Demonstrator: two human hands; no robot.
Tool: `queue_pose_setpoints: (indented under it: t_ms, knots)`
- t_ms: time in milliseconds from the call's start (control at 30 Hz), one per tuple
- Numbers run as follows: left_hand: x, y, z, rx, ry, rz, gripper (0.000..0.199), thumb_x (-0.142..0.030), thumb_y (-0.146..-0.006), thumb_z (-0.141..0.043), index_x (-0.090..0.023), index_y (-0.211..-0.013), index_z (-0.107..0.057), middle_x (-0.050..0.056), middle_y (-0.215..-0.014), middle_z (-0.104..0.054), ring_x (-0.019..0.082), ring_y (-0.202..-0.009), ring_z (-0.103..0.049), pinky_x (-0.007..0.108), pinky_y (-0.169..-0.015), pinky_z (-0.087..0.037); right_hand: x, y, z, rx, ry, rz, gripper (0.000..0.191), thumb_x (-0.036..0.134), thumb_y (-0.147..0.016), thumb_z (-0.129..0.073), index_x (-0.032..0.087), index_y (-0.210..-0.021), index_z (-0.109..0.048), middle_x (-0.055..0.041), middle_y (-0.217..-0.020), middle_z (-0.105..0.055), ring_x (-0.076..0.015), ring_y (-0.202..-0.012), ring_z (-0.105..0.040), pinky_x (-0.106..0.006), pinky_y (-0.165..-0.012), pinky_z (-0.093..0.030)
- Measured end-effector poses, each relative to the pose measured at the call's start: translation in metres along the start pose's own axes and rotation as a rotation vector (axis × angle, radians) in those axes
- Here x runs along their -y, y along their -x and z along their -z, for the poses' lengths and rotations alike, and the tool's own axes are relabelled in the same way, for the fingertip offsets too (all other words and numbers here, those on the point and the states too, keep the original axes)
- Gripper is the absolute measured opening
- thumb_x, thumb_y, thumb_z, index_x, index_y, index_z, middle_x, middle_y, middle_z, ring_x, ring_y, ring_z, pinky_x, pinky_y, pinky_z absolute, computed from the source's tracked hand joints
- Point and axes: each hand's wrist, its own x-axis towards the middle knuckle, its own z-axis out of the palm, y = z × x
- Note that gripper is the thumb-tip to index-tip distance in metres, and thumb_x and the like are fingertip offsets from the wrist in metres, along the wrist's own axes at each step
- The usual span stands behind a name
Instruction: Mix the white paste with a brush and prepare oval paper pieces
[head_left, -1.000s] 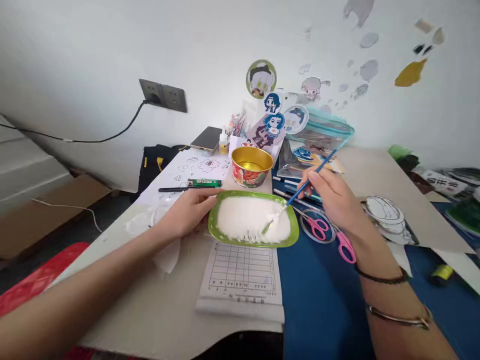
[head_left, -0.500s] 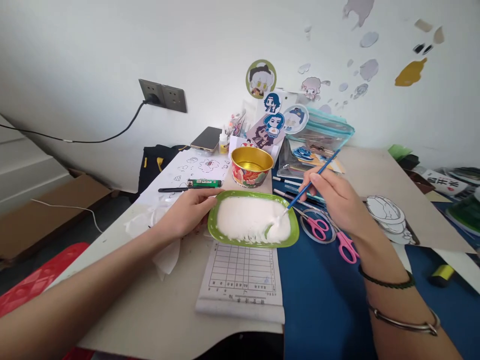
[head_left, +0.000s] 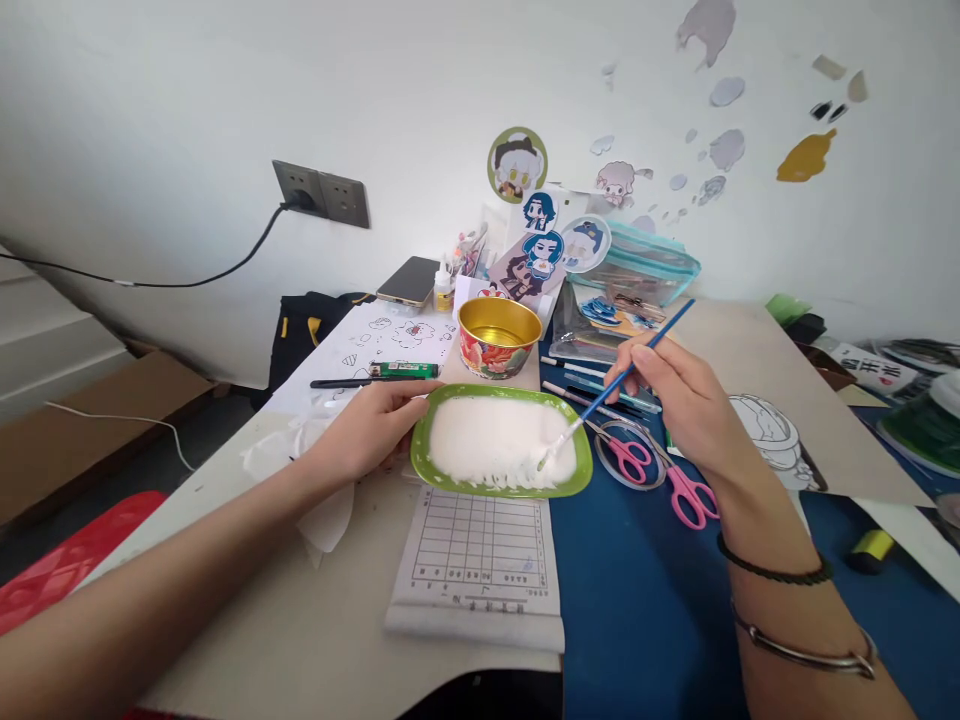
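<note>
A desk with a cream section (head_left: pixel 240 610) and a blue section (head_left: pixel 645 600) spreads beneath everything. Toward its near edge lies a pad of printed forms (head_left: pixel 480 550), its far end overlapped by a shallow green tray (head_left: pixel 583 455) with rounded corners. Whether the tray touches the pad cannot be told. White paste (head_left: pixel 487 435) covers most of the tray's floor. The person's left hand (head_left: pixel 375 425) grasps the tray's left side, thumb along the rim, other fingertips partly hidden. The right hand (head_left: pixel 686 405) pinches a blue paintbrush (head_left: pixel 600 399) at a slant, its white-coated tip in the paste near the tray's right end. Just behind the tray stands a floral bowl (head_left: pixel 499 355) with a gold interior. Two pairs of pink-handled scissors (head_left: pixel 680 484) lie to the tray's right, and a small white bottle (head_left: pixel 443 292) stands farther back.
</note>
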Motion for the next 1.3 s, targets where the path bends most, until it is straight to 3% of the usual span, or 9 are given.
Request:
queue_pose_setpoints:
  t_ms: [100,333,567,667,833,1000,1100,1233,1300]
  knots:
    - [0.001,0.0,0.0,0.007,-0.003,-0.017,0.043,-0.027,-0.085,-0.041,-0.018,-0.126,-0.054,-0.008,-0.038,-0.04,0.009,-0.033,-0.039,0.017,-0.031,-0.031,0.002,0.001,0.0,0.107,0.001,0.0,0.029,0.037,-0.094,-0.036,0.021,-0.079,-0.055,-0.0002,-0.075,-0.056,-0.0132,-0.067,-0.054,-0.027,-0.065,-0.043]
    - [0.0,0.001,0.001,0.005,-0.02,-0.019,0.044,-0.028,-0.085,-0.042,-0.018,-0.125,-0.054,-0.008,-0.039,-0.039,0.008,-0.033,-0.037,0.017,-0.031,-0.031,0.002,0.002,0.004,0.099,0.036,-0.032,0.029,0.037,-0.094,-0.035,0.021,-0.078,-0.054,0.0002,-0.075,-0.055,-0.0126,-0.068,-0.054,-0.027,-0.066,-0.042]
    - [-0.002,0.003,0.001,0.01,-0.013,-0.006,0.044,-0.028,-0.084,-0.042,-0.018,-0.126,-0.053,-0.008,-0.04,-0.039,0.009,-0.033,-0.036,0.017,-0.031,-0.03,0.007,0.003,0.0,-0.068,0.174,-0.025,0.029,0.036,-0.094,-0.037,0.02,-0.074,-0.051,0.0015,-0.064,-0.052,-0.0126,-0.06,-0.055,-0.026,-0.059,-0.041]
    - [-0.003,0.003,0.002,0.004,-0.033,-0.017,0.045,-0.029,-0.084,-0.041,-0.018,-0.126,-0.053,-0.008,-0.039,-0.039,0.009,-0.034,-0.039,0.017,-0.031,-0.032,0.016,0.007,-0.011,0.014,0.152,0.084,0.026,0.035,-0.094,-0.036,0.021,-0.078,-0.051,0.0011,-0.066,-0.056,-0.0125,-0.061,-0.056,-0.026,-0.06,-0.042]
    - [-0.003,0.002,0.001,0.001,-0.034,-0.019,0.044,-0.029,-0.084,-0.042,-0.019,-0.125,-0.055,-0.007,-0.04,-0.041,0.009,-0.033,-0.039,0.018,-0.031,-0.033,0.027,0.013,-0.018,-0.097,0.323,0.26,0.022,0.028,-0.094,-0.036,0.02,-0.079,-0.05,-0.0006,-0.068,-0.056,-0.0134,-0.059,-0.052,-0.027,-0.058,-0.038]
    - [0.0,0.001,0.0,-0.003,-0.026,-0.021,0.045,-0.031,-0.084,-0.042,-0.018,-0.125,-0.054,-0.007,-0.04,-0.04,0.009,-0.034,-0.038,0.017,-0.031,-0.031,0.035,0.016,-0.025,-0.017,0.387,0.504,0.02,0.018,-0.092,-0.036,0.018,-0.079,-0.051,-0.0019,-0.068,-0.055,-0.0136,-0.061,-0.05,-0.028,-0.06,-0.037]
    - [0.001,0.001,0.0,0.004,-0.025,-0.009,0.046,-0.031,-0.084,-0.042,-0.017,-0.127,-0.053,-0.008,-0.04,-0.04,0.009,-0.034,-0.039,0.017,-0.031,-0.031,0.035,0.015,-0.029,-0.131,0.476,0.575,0.017,0.015,-0.09,-0.038,0.017,-0.081,-0.052,-0.0048,-0.072,-0.059,-0.0162,-0.067,-0.052,-0.031,-0.065,-0.039]
    - [-0.002,0.002,0.0,0.01,-0.017,0.003,0.046,-0.03,-0.084,-0.042,-0.017,-0.127,-0.052,-0.008,-0.04,-0.04,0.009,-0.034,-0.039,0.018,-0.031,-0.032,0.033,0.014,-0.028,-0.04,0.459,0.627,0.018,0.015,-0.09,-0.036,0.018,-0.081,-0.052,-0.0052,-0.071,-0.059,-0.0169,-0.067,-0.052,-0.031,-0.063,-0.04]
    - [-0.003,0.002,0.0,0.008,-0.023,-0.001,0.046,-0.029,-0.084,-0.042,-0.017,-0.126,-0.053,-0.008,-0.04,-0.04,0.009,-0.034,-0.039,0.018,-0.032,-0.032,0.032,0.014,-0.027,-0.095,0.462,0.597,0.018,0.014,-0.09,-0.036,0.018,-0.081,-0.051,-0.0051,-0.072,-0.059,-0.0164,-0.066,-0.052,-0.031,-0.063,-0.04]
